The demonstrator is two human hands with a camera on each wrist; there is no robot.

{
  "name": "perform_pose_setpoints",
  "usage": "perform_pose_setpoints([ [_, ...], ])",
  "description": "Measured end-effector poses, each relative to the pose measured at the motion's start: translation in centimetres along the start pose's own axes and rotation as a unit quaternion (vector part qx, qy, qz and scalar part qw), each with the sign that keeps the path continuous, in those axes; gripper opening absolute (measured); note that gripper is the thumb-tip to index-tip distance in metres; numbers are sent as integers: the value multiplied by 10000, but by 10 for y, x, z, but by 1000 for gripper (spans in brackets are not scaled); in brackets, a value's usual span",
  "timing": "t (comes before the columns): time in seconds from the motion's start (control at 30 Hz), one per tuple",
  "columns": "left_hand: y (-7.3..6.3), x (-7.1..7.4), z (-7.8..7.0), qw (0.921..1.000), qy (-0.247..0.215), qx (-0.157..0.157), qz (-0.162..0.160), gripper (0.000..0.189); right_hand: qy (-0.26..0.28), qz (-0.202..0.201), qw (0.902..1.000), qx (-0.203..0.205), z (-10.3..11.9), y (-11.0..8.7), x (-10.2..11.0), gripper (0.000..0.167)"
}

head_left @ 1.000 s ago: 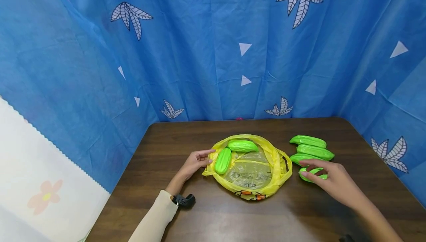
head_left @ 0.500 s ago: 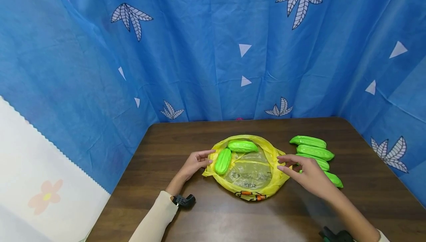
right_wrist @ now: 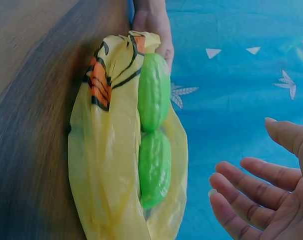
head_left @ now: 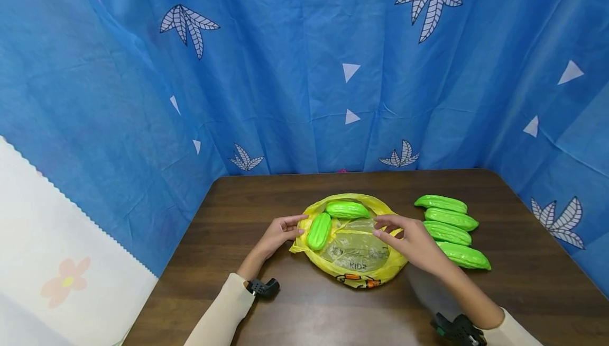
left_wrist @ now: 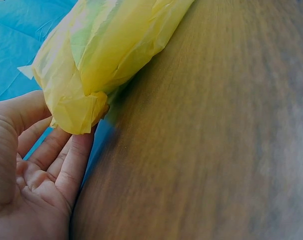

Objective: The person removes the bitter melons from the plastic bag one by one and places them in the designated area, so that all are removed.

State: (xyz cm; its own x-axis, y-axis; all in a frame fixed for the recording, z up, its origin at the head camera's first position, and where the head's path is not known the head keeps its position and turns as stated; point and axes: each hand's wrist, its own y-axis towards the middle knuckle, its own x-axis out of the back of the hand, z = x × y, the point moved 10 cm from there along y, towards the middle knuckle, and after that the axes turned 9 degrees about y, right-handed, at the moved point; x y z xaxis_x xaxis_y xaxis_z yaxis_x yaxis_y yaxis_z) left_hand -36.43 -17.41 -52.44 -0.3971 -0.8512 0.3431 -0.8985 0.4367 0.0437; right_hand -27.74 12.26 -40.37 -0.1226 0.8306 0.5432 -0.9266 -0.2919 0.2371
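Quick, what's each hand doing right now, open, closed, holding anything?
Left hand: closed, pinching the edge of the yellow bag.
Right hand: open, holding nothing, fingers loosely bent.

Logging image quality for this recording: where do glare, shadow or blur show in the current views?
Head: soft glare on the near part of the table, a faint shadow beside the right forearm; left wrist: blurred wood grain, a pale sheen toward the right edge; right wrist: smeared-looking wood at left, highlights on the green pieces.
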Motion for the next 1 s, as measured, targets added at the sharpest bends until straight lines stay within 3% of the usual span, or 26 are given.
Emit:
perform_pose_setpoints([
  [0.43, -1, 0, -2, 10000, -51, 0, -30, 48, 432, 186, 9987, 198, 5, 19, -36, 43],
  [1.0, -1, -1, 0, 10000, -31, -43, 18, 48, 886, 279, 9956, 113, -1, 33, -71, 47],
])
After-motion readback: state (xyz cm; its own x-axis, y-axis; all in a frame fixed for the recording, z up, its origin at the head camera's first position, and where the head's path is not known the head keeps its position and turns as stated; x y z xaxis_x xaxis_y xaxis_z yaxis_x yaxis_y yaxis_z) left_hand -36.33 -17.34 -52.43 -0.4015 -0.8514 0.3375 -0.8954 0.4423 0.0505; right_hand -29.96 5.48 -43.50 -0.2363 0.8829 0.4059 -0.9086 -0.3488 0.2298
